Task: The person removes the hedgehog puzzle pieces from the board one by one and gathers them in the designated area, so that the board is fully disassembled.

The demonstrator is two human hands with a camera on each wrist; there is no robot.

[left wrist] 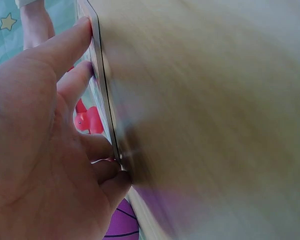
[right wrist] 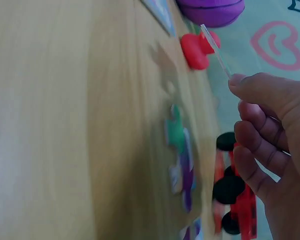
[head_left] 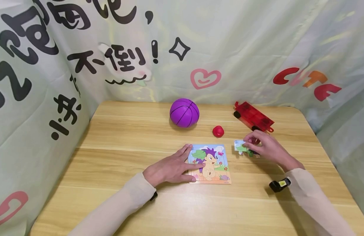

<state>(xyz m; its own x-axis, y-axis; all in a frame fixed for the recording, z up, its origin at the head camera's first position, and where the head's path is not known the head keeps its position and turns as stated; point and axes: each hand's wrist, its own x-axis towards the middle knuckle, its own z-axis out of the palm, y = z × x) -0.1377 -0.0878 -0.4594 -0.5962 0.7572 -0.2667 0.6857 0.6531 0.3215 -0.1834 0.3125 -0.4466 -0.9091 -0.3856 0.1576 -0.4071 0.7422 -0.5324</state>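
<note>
Left hand (head_left: pixel 173 167) rests on the puzzle (head_left: pixel 212 164); right hand (head_left: pixel 269 148) pinches a piece (head_left: pixel 239 145).

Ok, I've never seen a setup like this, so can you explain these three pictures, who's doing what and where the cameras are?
There's no machine here, just a person's two bare hands. The wide picture comes from a camera worn on the head, looking forward and down. The other two come from cameras worn on the wrists, one for each hand, so the table looks tipped sideways in them.

On it lie a hedgehog puzzle, a purple ball, a red toy and a red cart. The left hand rests on the puzzle, fingers spread. The right hand pinches a piece. The right wrist's picture shows it edge-on, above loose pieces.
</note>
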